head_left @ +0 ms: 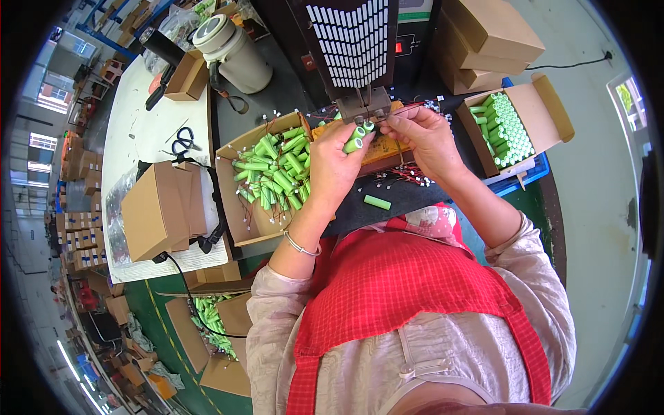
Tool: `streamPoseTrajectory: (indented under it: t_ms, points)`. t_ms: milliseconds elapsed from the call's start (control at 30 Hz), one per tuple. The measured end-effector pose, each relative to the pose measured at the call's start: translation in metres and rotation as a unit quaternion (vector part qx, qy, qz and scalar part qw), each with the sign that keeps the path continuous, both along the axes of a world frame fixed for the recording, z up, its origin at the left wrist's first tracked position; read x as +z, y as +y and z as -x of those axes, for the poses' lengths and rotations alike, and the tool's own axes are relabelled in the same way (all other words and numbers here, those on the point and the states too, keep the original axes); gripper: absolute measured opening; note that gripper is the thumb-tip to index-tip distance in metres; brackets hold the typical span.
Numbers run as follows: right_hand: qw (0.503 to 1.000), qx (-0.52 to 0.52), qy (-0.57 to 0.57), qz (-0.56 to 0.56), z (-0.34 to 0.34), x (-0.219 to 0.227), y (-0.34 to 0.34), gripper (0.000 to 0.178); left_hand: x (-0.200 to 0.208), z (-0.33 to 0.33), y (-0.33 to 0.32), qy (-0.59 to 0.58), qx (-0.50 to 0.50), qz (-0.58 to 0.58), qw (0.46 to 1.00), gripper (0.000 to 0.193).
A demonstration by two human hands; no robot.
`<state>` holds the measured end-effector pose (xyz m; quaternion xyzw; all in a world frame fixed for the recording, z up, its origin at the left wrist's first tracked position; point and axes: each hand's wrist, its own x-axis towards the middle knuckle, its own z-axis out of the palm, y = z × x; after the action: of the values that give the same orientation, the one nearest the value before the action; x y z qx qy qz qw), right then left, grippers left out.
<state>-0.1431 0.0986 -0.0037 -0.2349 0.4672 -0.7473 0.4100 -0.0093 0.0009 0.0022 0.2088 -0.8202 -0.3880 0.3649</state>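
Left hand [332,162] pinches green cylindrical battery cells [354,142] under welder head [364,105]; right hand [425,138] closed, pinching thin wire. Left cardboard box [238,225] of wired cells part-full; right box [550,104] still nearly full.

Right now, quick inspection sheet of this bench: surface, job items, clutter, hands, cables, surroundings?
Surface: dark bench top, mostly covered.
Job's things: green cylindrical cell held up under the welder head; loose cell lying on the bench.
Clutter: open carton of jumbled wired cells; carton of upright cells; scissors; flask; folded cartons.
Hands: left hand has its grip on the cell; right hand pinches something small beside it, too small to tell.
Cables: black cord trailing off the bench edge.
Surroundings: floor cartons of cells.
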Motion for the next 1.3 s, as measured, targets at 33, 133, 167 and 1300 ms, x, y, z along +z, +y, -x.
streamPoseTrajectory:
  t_ms: [33, 133, 167, 1300]
  points:
    - [1.0, 0.001, 0.0, 0.0, 0.0, 0.0, 0.0, 0.005, 0.0, 0.0, 0.0, 0.0, 0.001, 0.0, 1.0, 0.024]
    - [1.0, 0.0, 0.0, -0.007, -0.001, 0.003, 0.0, 0.004, 0.002, 0.001, 0.001, 0.01, -0.001, 0.006, 1.0, 0.024]
    - [1.0, -0.003, 0.0, -0.009, -0.001, 0.004, -0.001, 0.004, 0.005, 0.001, 0.002, 0.004, 0.004, 0.0, 1.0, 0.02]
    - [0.907, 0.063, 0.378, -0.176, 0.0, 0.024, 0.013, 0.022, -0.005, -0.002, -0.004, -0.011, -0.036, -0.221, 0.975, 0.015]
